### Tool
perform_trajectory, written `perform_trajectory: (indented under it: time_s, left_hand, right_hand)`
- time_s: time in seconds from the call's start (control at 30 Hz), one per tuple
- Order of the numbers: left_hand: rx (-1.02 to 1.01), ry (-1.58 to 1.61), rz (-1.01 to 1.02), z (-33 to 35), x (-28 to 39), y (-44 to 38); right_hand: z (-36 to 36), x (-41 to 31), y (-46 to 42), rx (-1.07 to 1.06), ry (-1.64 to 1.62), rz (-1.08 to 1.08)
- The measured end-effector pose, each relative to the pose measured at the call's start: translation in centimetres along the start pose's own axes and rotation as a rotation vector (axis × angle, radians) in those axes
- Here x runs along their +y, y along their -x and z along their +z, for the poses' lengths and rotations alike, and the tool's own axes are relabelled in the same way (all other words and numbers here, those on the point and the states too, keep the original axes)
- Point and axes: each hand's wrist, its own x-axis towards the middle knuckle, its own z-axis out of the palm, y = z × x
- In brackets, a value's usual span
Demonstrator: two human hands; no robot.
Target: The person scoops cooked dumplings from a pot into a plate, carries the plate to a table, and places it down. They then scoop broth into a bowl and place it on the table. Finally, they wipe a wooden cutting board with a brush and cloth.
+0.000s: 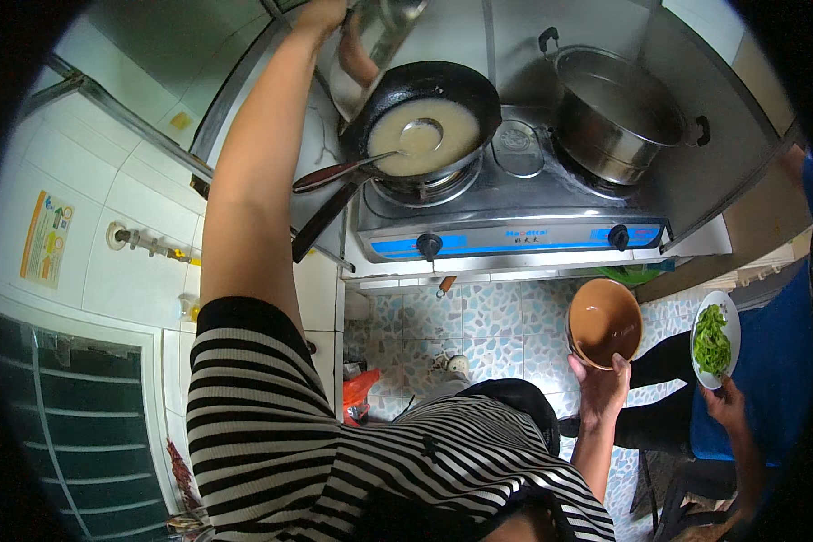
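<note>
My left hand (320, 17) is at the top edge of the picture, partly cut off, holding a shiny, blurred metal lid (372, 47) tilted beside the wok. In my right hand (599, 386) is a brown bowl (603, 318), its inside turned up towards me; nothing shows in it. The black wok (433, 78) sits on the left burner with a pale, cloudy liquid (457, 125) in it. A metal ladle (422, 135) rests in the liquid, its dark handle (328, 176) lying over the rim, above the wok's black handle (328, 220).
A two-burner gas stove (515, 220) carries a steel pot (610, 129) on its right burner. At my right, another person's hand (725, 403) holds a white plate (733, 339) of chopped green vegetable (711, 342). A gas pipe valve (149, 242) juts from the left wall.
</note>
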Motion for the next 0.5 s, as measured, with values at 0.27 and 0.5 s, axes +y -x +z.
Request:
perform_trajectory:
  time_s: [0.27, 0.5]
  left_hand:
    - [-0.09, -0.698, 0.811, -4.6, 2.3, 10.8]
    - [-0.081, 0.164, 0.122, -12.6, 7.4, 31.7]
  right_hand:
    - [-0.2, 0.1, -0.8, -0.098, 0.006, 0.064]
    - [-0.4, -0.8, -2.5, -0.279, 0.035, 0.116]
